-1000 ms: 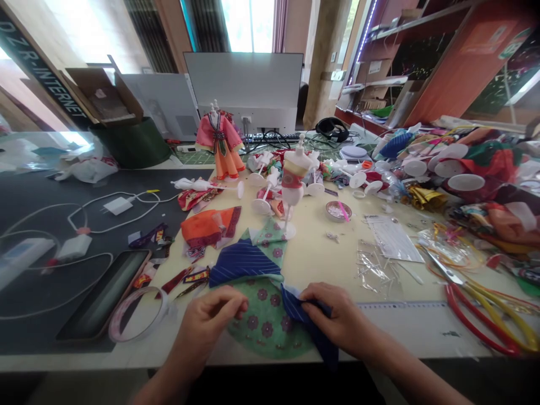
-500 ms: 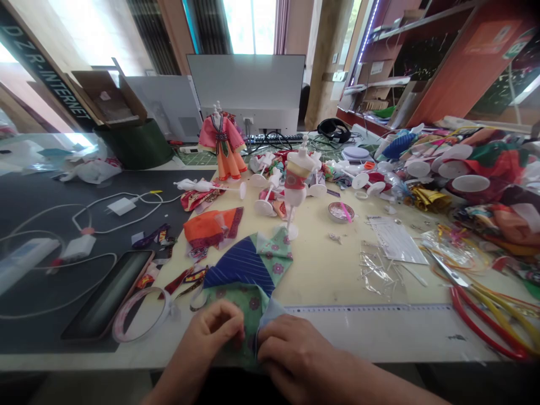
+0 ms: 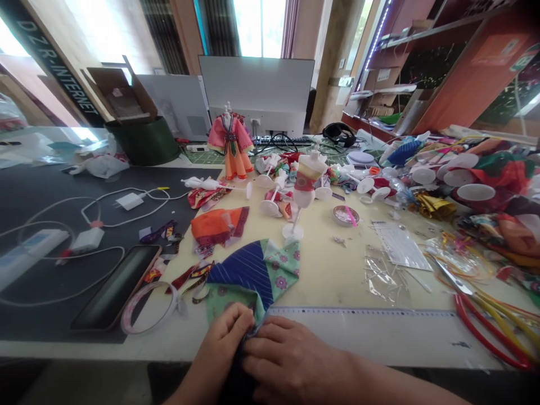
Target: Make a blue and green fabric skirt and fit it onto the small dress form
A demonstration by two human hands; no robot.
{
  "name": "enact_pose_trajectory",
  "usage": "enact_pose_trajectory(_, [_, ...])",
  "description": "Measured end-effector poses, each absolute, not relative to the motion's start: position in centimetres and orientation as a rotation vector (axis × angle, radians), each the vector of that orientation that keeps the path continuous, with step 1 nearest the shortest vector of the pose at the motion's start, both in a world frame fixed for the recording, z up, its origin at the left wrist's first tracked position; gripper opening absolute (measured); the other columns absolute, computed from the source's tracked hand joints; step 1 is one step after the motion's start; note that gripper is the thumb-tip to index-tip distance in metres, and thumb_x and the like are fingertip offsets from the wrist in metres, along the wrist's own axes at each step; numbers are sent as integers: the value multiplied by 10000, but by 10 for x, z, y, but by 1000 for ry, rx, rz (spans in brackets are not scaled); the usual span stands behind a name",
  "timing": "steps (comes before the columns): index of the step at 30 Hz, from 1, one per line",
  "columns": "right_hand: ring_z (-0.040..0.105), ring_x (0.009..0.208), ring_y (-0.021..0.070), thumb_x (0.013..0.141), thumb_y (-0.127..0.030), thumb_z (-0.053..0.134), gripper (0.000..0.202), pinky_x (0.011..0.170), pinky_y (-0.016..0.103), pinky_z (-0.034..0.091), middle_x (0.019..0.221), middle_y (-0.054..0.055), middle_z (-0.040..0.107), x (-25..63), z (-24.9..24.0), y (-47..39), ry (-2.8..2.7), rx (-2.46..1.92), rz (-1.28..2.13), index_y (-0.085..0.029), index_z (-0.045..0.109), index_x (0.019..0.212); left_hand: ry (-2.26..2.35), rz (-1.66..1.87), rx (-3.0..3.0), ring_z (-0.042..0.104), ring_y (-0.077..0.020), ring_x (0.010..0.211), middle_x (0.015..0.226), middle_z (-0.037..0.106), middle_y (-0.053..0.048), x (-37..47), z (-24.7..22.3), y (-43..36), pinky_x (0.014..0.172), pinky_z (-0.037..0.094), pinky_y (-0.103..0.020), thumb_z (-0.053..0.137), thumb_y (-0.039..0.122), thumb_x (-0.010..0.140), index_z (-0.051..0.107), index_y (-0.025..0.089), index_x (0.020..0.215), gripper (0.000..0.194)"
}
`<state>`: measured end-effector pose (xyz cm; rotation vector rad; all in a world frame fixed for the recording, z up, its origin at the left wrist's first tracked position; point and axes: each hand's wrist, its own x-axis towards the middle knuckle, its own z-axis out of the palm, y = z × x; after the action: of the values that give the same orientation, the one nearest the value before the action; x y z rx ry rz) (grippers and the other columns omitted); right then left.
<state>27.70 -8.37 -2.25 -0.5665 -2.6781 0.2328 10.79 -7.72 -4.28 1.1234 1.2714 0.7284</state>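
Observation:
A piece of patchwork fabric point(image 3: 244, 270), navy with stripes and green with flowers, spreads over the table's front edge. Its near edge is pinched in my left hand point(image 3: 230, 332), fingers closed. Right beside it, my right hand point(image 3: 287, 354) has its fingers curled onto the same edge, partly hiding the cloth. Whether a needle or thread is between the fingers I cannot tell. Just behind the fabric a small white mannequin point(image 3: 304, 191) with a cream and red band stands upright. An orange cloth piece point(image 3: 219, 225) lies to the left of it.
A ruler point(image 3: 358, 312) runs along the front edge. On the right lie red-handled scissors point(image 3: 476, 315), a bag of pins point(image 3: 386, 278) and heaped doll clothes point(image 3: 485, 174). A small bowl point(image 3: 346, 215) sits mid-table. Left are a phone point(image 3: 118, 287) and a tape roll point(image 3: 149, 306).
Both hands have come together at the fabric's near edge, the left moving right and the fabric's front part gathering up. The whole view has shifted slightly.

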Motion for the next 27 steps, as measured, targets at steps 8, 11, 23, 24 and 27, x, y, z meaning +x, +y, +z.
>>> enact_pose_trajectory(8, [572,914,177,885,-190,455,175,822,323,459,1009,65,652,312,-24,-49,-2352,-819,289,-171,562,1023,1185,883,708,158,-53,439,544,239,95,108,-36,-75,369,142,-157,563,527,782,362,197,657,406])
enact_pose_trajectory(11, [541,1016,215,872,-194,485,239,890,365,449,1115,94,610,333,-35,-16,-2418,-1249,179,-163,549,1100,1229,936,892,180,-54,426,543,235,92,104,-37,-77,373,154,-167,498,516,827,370,201,662,378])
enact_pose_trajectory(23, [569,815,214,788,-119,553,85,745,325,423,832,85,621,343,-35,26,-2535,-1477,225,-151,617,835,1220,683,2682,542,-212,897,883,630,-68,99,-46,-30,987,337,-463,405,169,883,545,178,740,200])
enact_pose_trajectory(24, [566,783,202,790,-115,543,79,722,312,417,797,73,613,346,-33,25,-2513,-1487,235,-156,610,780,1220,620,2706,545,-205,836,809,624,-58,100,-46,-28,989,334,-472,402,175,882,548,179,729,211])
enact_pose_trajectory(27, [550,775,194,815,-136,518,109,700,302,408,789,62,604,360,-23,17,-2409,-1504,273,-162,596,745,1207,565,2656,536,-192,781,755,604,-47,100,-43,-25,977,342,-451,390,209,893,535,188,720,226])
